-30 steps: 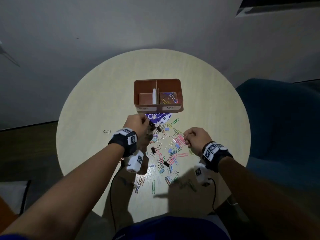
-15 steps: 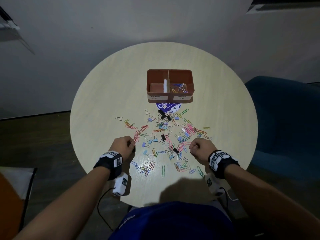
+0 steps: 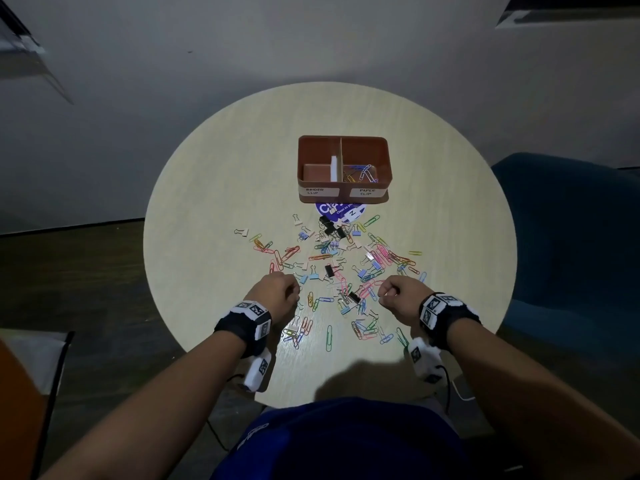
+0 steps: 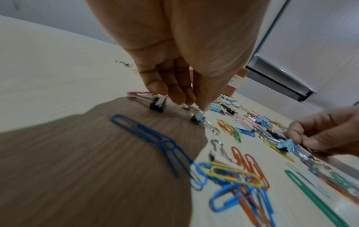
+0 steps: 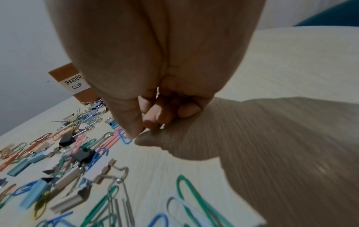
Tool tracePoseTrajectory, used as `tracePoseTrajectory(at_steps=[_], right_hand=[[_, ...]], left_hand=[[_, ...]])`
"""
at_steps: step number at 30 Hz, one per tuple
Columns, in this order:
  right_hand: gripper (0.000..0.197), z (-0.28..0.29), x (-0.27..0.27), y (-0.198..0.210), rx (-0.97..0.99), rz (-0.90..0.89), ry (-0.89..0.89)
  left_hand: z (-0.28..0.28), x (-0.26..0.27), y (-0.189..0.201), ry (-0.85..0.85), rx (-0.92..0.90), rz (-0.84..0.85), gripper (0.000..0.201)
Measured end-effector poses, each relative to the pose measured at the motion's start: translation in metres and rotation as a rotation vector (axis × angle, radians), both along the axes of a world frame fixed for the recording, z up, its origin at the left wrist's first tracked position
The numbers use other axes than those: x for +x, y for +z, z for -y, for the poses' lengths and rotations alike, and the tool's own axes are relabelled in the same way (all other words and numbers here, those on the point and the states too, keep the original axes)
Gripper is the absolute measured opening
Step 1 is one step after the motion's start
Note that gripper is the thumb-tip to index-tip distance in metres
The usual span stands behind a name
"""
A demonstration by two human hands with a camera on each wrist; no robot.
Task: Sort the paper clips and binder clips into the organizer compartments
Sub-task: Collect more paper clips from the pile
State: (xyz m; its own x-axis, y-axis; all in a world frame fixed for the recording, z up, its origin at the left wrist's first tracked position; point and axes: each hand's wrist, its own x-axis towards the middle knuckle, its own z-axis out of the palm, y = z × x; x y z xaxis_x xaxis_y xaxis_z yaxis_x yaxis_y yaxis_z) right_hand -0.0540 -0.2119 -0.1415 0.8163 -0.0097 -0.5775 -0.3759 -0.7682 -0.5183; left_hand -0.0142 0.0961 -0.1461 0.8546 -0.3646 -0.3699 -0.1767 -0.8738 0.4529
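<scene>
Mixed clips (image 3: 332, 271) scattered before organizer (image 3: 344, 194)

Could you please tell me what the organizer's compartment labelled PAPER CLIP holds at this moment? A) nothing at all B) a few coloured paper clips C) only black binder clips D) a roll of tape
B: in the head view, the organizer shows several coloured paper clips lying in its right compartment, behind the PAPER CLIP label.
</scene>
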Motion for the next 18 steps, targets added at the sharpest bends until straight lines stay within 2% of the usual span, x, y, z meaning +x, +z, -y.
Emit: tracePoseTrajectory(at_steps=[5, 9, 14, 18], right_hand=[[0.003, 0.003, 0.001, -0.004, 0.039, -0.022, -0.047], [0.015, 0.000, 0.000, -0.007, 0.058, -0.012, -0.081], [0.035, 0.000, -0.001, -0.012, 0.045, 0.019, -0.090], [0.037, -0.003, 0.000, -0.013, -0.008, 0.055, -0.062]], left_hand=[[0.016, -0.003, 0.003, -0.127, 0.019, -0.009, 0.024], [0.027, -0.004, 0.004, -0.208, 0.026, -0.013, 0.029], [0.025, -0.004, 0.000, -0.177, 0.026, 0.010, 0.018], [0.023, -0.003, 0.002, -0.131, -0.025, 0.005, 0.009]])
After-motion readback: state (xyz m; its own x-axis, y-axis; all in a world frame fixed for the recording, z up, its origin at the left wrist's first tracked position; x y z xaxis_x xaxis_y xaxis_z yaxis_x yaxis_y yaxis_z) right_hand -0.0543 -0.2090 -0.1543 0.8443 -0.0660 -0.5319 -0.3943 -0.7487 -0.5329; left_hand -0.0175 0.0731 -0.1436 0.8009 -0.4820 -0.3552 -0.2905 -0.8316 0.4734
